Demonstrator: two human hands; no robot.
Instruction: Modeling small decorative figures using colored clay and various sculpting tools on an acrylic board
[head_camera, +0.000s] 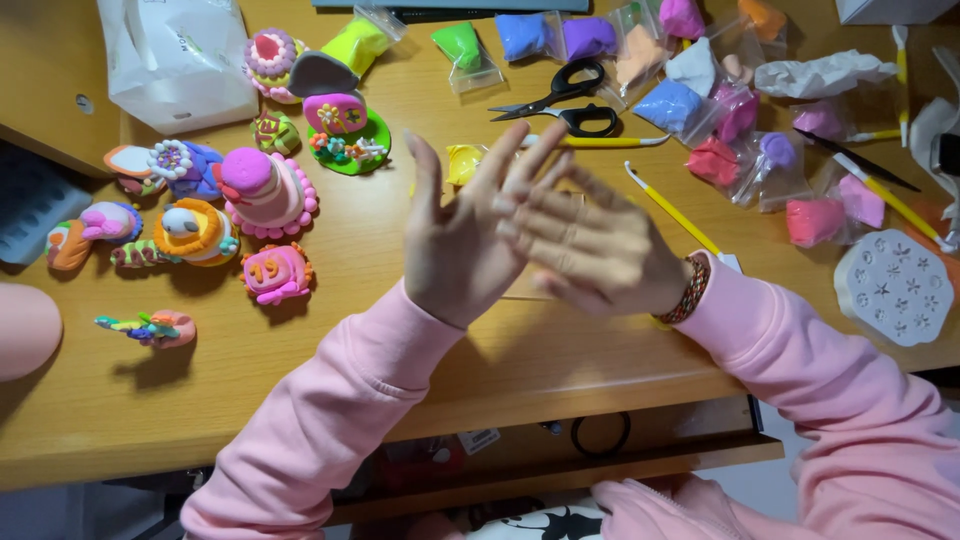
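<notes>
At centre frame, pressing left hand (455, 250) flat against right hand (600, 250), fingers straight, unclenched; probably rolling, though cannot tell what lies between palms. Just above, yellow clay lump (463, 163). Calls next for even, gentle pressure.

Wooden table (300, 390) bearing: at left, a cluster of modelled clay figures (200, 215) and a white plastic bag (175, 55); at top centre, black scissors (560, 100) beside bagged clay lumps (545, 35); at right, further clay bags (760, 160), yellow-handled tools (670, 210), and a white embossed mould (895, 285).
</notes>
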